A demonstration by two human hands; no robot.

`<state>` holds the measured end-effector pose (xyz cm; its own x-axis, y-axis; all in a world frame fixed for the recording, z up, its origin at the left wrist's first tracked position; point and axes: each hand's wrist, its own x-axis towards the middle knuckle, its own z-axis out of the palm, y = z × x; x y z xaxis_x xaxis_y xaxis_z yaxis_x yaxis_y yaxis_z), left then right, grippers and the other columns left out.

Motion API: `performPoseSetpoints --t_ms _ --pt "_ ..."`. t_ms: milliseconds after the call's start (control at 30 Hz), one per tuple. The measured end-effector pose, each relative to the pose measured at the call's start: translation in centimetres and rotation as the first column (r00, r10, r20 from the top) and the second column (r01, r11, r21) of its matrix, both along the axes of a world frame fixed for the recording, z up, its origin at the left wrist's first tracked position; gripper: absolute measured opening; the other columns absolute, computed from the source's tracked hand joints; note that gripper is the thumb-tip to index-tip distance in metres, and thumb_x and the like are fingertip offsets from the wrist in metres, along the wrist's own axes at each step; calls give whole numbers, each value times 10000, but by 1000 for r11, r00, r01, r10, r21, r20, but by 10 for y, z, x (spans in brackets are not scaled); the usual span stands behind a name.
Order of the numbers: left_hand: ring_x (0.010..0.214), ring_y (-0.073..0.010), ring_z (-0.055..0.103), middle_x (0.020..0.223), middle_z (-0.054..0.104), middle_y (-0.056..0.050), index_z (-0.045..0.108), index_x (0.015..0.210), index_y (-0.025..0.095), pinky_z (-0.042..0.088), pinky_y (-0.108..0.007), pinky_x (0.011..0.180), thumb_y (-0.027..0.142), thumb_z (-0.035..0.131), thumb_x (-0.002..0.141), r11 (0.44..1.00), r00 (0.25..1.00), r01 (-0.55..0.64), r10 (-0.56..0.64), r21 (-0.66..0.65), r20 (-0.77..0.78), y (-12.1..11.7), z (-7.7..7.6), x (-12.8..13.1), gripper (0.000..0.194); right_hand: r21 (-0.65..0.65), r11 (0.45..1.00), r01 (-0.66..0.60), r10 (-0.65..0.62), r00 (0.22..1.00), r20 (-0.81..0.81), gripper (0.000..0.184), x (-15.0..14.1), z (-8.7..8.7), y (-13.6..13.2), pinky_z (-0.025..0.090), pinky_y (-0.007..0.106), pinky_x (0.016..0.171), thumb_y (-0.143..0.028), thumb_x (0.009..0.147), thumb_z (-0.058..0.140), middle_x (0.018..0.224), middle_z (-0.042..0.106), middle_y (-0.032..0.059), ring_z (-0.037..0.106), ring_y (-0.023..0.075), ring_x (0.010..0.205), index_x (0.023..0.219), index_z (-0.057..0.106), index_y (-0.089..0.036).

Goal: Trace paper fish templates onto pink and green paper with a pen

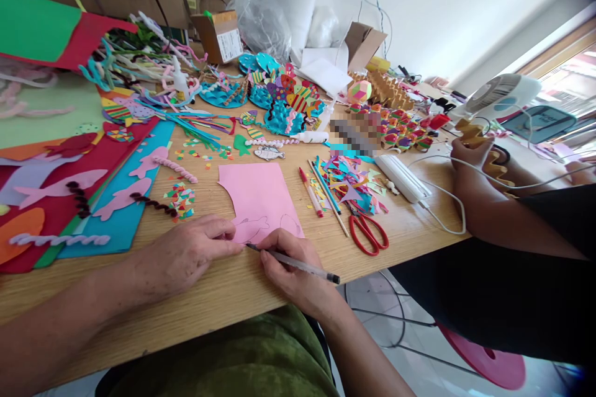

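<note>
A pink sheet of paper (261,192) lies before me, with a fish outline drawn along its lower edge and a rounded outline to the right of that. My right hand (293,267) is closed around a black-capped clear pen (305,265), its tip on the paper's lower edge. My left hand (195,251) rests at the paper's lower left corner, index finger stretched towards the pen tip and the other fingers partly bent; nothing is gripped in it. Left of the paper lie pink paper fish (121,198) with twisted pipe cleaners (153,203).
Right of the paper lie a red pen (311,192), red-handled scissors (367,231), paper scraps (351,183) and a white power strip (403,178). Coloured sheets (112,242) cover the left side. Another person's hand (472,158) holds a yellow wavy piece (496,170) at the right.
</note>
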<state>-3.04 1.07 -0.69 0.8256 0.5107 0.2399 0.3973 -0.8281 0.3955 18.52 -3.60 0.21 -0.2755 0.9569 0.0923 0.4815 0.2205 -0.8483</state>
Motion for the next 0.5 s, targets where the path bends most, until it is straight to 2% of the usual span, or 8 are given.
performPoseSetpoints --t_ms 233,333,500 --pt "932 -181 583 996 647 -41 650 971 197 458 -269 807 9 312 815 993 1000 -16 15 -117 -11 3 10 -3 417 -50 998 37 -40 997 -65 79 4 2 -1 309 193 468 -169 767 492 572 496 -48 398 86 493 772 568 -188" --pt "855 -170 599 940 665 -43 637 912 171 473 -262 761 19 306 803 984 999 -32 29 -174 -18 5 14 -4 381 -67 996 62 -70 988 -135 82 5 9 -4 312 200 468 -203 781 494 597 532 -31 411 92 503 781 574 -184" --pt "807 -159 610 884 669 -36 598 822 166 478 -252 726 17 322 716 971 997 -70 77 -230 24 10 16 -7 331 -78 992 99 -108 987 -121 84 -9 16 -6 308 203 455 -210 776 493 608 561 -21 443 99 504 779 575 -190"
